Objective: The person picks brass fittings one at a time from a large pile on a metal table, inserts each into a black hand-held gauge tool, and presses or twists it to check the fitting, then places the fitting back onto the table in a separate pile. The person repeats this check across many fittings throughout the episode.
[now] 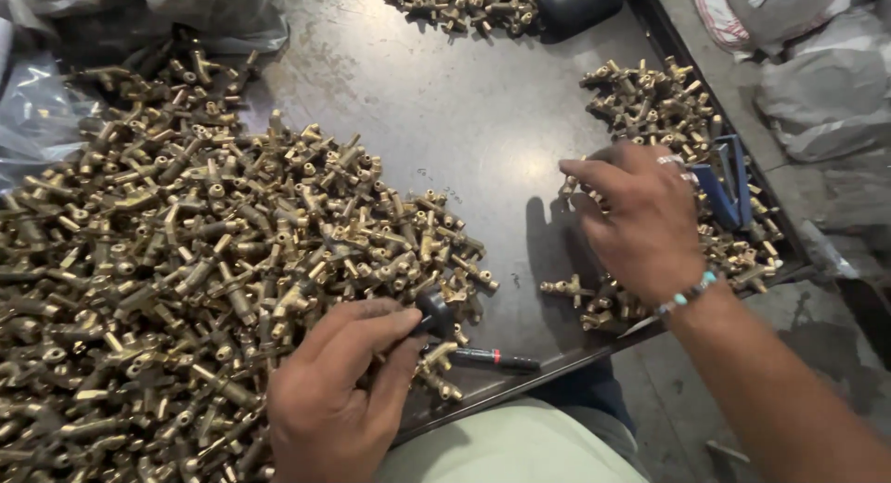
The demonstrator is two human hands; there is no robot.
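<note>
Left hand [325,399] fingers pinch small black round tool [434,313] beside big brass-fitting heap [186,260]; right hand [640,218] fingers spread, picking from smaller brass pile [659,103] — take one at a time.

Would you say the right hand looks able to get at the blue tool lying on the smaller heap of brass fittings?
Probably yes: the right hand rests on that same heap, and the blue tool lies uncovered just beyond its knuckles, with only loose brass fittings around it.

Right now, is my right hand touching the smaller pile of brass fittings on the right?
Touching. The head view shows the right hand lying palm-down on the smaller brass pile, its fingers resting among the fittings with no gap visible.
</note>
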